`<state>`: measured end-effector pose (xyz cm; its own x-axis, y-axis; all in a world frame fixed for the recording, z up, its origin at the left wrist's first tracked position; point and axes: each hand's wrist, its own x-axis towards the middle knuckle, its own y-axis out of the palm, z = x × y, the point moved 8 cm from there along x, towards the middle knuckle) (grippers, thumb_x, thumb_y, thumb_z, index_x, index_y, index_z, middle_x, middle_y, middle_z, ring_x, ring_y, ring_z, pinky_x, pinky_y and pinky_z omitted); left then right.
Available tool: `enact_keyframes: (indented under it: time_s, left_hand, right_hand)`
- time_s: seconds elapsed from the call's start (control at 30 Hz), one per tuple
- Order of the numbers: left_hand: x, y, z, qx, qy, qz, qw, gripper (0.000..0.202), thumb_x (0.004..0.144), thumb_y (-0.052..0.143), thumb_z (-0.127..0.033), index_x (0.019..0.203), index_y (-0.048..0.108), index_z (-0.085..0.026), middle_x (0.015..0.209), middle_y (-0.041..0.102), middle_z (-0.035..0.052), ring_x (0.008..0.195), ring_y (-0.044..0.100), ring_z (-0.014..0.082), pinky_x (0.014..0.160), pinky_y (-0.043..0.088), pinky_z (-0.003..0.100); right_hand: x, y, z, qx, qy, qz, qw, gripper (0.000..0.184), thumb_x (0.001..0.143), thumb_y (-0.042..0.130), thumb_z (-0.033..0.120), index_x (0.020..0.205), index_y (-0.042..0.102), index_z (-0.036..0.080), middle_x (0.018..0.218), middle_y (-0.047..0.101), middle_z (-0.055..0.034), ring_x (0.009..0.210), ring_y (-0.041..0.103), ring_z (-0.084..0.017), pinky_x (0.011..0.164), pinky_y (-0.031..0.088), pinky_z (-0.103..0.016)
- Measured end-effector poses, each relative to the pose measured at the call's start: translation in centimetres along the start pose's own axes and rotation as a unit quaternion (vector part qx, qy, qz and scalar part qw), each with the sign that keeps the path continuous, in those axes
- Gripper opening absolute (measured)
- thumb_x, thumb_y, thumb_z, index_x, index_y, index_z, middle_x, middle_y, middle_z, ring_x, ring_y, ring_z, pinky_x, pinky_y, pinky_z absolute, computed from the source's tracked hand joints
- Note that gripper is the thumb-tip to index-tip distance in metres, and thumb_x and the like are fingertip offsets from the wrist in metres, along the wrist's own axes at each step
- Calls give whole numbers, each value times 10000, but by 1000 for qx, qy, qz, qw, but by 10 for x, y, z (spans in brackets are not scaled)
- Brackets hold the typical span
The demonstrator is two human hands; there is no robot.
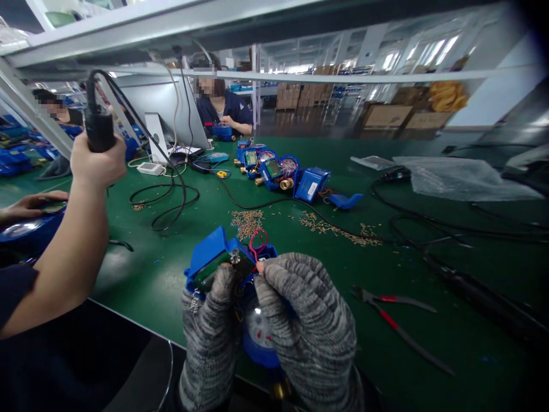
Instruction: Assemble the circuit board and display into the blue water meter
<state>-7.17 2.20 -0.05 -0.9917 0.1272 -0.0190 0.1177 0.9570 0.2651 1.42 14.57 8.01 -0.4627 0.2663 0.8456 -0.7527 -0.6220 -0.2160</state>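
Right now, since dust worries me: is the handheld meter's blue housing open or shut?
Open: the blue housing leaves its green board and red wire exposed.

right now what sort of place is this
Probably a factory assembly area: a blue dial-faced unit in hand, piles of loose screw-like pieces on a green workbench, and cardboard boxes beyond it.

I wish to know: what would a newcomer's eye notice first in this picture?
Probably, low in the middle, the gloved left hand holding a blue device and the right hand pinching its red wire. At left, a co-worker's raised hand grips a black tool. At right, open pliers lie on the green bench.
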Motion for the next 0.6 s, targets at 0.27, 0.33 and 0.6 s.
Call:
enact_keyframes:
  time_s: [0.27, 0.33, 0.6]
  left_hand:
    - [-3, 9, -8, 58, 13, 24, 998, 462, 899, 547, -594, 1350, 581, -497, 1154, 751, -139, 1221, 650, 307, 888, 640, 384]
    - [-4, 3, -9, 53, 24, -9, 998, 459, 888, 602, -536, 1344, 586, -489, 1170, 744, -145, 1246, 633, 298, 920, 631, 361]
    - [-4, -8, -7, 30, 89, -87, 992, 450, 867, 694, -452, 1302, 638, -355, 1102, 774, -49, 1097, 716, 286, 863, 650, 359]
  right_hand:
    - [-2, 3, -13, 27, 93, -21, 995, 180, 886, 665, 65, 997, 686, 205, 977, 722, -24, 926, 672, -164, 898, 563, -332]
    - [-2, 5, -17, 36, 119, -17, 992, 133, 893, 663, 84, 963, 699, 192, 950, 724, -30, 898, 679, -159, 873, 575, -312]
    - [-8, 4, -12, -13, 101, -16, 995, 139, 896, 656, 110, 1009, 725, 153, 987, 731, -58, 947, 697, -193, 928, 591, -372]
